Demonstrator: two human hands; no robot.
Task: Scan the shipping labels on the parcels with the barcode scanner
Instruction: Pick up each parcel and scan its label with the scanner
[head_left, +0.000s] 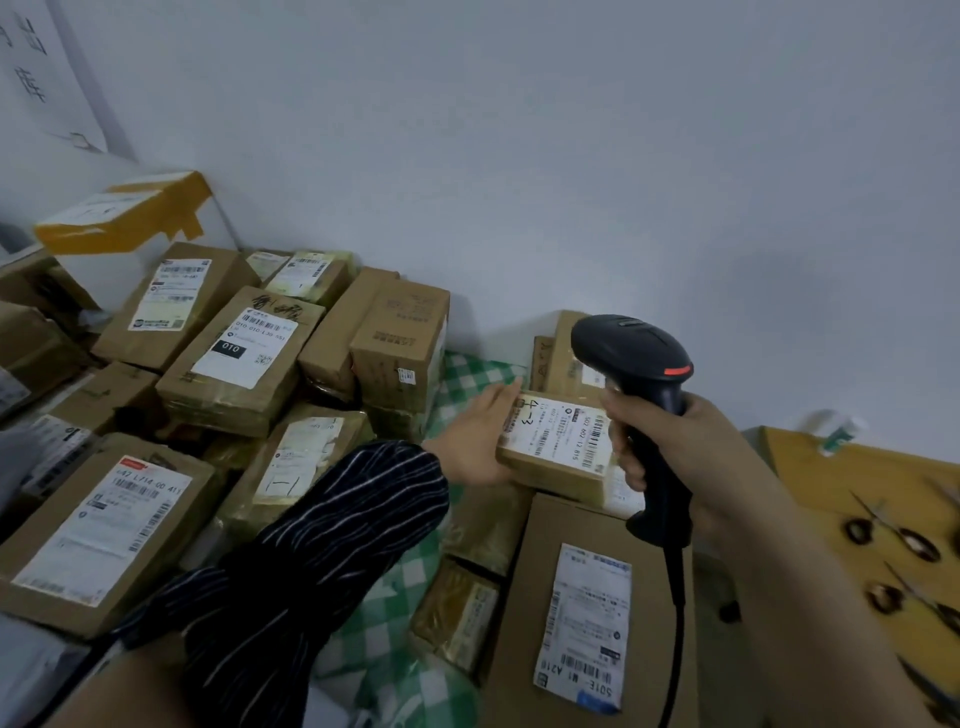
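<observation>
1. Gripping the scanner (636, 358) by its handle, the right hand (691, 452) has its grip curled tight round it; the fingers hide the handle's middle, and the cable runs off the bottom edge
2. The scanner's head rises above the fist; its window is out of sight
3. The left hand (478, 441) lies against the left side of a small parcel (550, 467), grip spread, fingers straight along the edge; the thumb is hidden
4. The parcel's label (566, 428) faces up, its right end covered by the right hand, its small print blurred
5. This parcel sits on a bigger box (524, 597), partly cut off below
6. More parcels (234, 358) are piled at left; a striped sleeve (322, 545) covers some
7. Scissors (883, 535) at right are smeared and hard to make out
</observation>
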